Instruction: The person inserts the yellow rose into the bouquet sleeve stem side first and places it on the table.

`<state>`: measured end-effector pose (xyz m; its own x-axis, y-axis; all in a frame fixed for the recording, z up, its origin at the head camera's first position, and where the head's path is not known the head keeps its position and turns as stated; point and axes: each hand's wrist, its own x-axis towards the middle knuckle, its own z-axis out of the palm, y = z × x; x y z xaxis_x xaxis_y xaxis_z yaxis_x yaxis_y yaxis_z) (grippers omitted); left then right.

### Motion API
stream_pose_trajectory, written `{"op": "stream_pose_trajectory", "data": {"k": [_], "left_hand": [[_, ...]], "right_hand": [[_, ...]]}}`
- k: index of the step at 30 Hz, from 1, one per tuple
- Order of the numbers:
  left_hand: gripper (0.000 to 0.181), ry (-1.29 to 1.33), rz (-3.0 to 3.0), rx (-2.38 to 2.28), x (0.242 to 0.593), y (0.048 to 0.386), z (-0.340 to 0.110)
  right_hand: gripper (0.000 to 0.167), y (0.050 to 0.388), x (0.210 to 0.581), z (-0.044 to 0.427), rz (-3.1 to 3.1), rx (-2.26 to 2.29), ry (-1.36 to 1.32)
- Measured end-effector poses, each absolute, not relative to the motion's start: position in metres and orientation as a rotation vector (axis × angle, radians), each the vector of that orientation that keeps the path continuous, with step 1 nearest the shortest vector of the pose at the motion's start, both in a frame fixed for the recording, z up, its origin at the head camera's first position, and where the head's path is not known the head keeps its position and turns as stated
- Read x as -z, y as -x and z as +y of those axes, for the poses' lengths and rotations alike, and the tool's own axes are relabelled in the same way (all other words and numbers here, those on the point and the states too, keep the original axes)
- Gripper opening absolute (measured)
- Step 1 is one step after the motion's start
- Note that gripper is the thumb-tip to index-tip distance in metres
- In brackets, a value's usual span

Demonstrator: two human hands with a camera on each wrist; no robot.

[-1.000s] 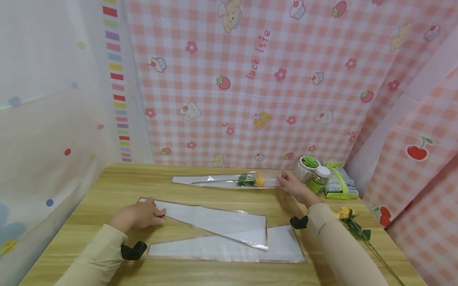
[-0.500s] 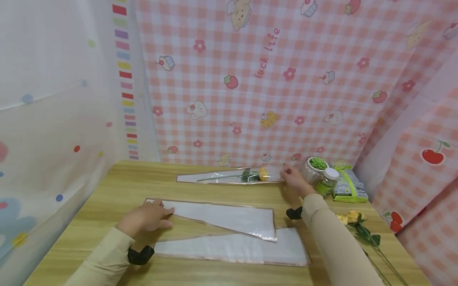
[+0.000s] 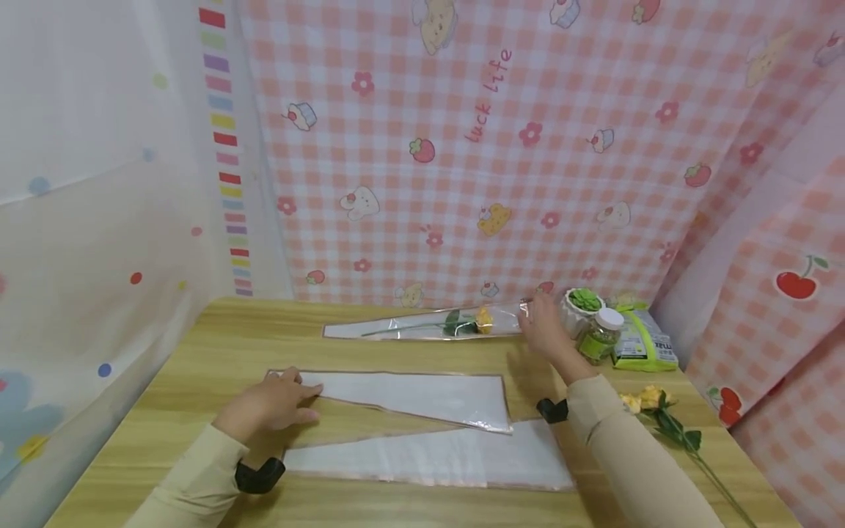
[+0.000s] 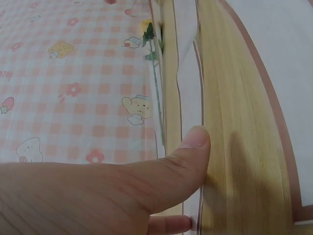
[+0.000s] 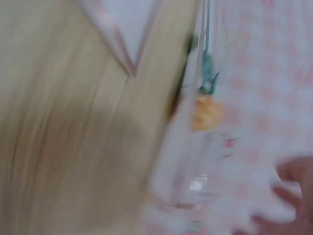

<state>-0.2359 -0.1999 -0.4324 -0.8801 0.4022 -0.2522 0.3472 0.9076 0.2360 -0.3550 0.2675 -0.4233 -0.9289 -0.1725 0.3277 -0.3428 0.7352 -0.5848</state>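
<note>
My left hand [image 3: 273, 400] rests on the narrow end of a flat tapered flower sleeve [image 3: 422, 392], white with a brown border, its thumb held apart from the fingers. Thumb and fingertips touch this sleeve in the left wrist view. Behind it lies a clear-fronted flower sleeve [image 3: 343, 331] with a yellow artificial rose [image 3: 484, 320] inside. My right hand [image 3: 546, 328] is at that sleeve's wide end; in the right wrist view its blurred fingers [image 5: 293, 169] are spread beside the sleeve. A third sleeve [image 3: 422, 458] lies in front, partly under the middle one's wide end.
At the back right stand a potted succulent [image 3: 582, 308], a white-lidded jar [image 3: 599, 336] and a grey-green packet [image 3: 643, 339]. Loose yellow roses [image 3: 650, 398] lie at the right of the wooden table [image 3: 370, 506]. Patterned cloth [image 3: 462, 176] hangs behind it.
My right hand has let go of the rear sleeve's wide end, its fingers spreading. The middle sleeve's wide end has swung away from me while my left hand stayed on its narrow end.
</note>
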Motion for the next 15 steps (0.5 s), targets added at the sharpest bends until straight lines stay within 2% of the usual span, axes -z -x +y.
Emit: {"op": "stream_pose_trajectory", "data": {"k": [3, 6, 10, 15], "left_hand": [[0.061, -0.558, 2.771, -0.264, 0.431, 0.234, -0.199], [0.062, -0.548, 2.767, -0.262, 0.43, 0.232, -0.198], [0.062, -0.536, 2.771, -0.253, 0.43, 0.233, -0.198], [0.061, -0.548, 2.772, -0.244, 0.43, 0.234, -0.197]], "right_hand": [[0.033, 0.326, 0.423, 0.261, -2.862, -0.761, -0.784], [0.049, 0.306, 0.43, 0.258, -3.087, -0.732, -0.995], [0.067, 0.296, 0.448, 0.266, -3.244, -0.662, -0.988], [0.067, 0.29, 0.458, 0.277, -3.261, -0.673, -0.897]]}}
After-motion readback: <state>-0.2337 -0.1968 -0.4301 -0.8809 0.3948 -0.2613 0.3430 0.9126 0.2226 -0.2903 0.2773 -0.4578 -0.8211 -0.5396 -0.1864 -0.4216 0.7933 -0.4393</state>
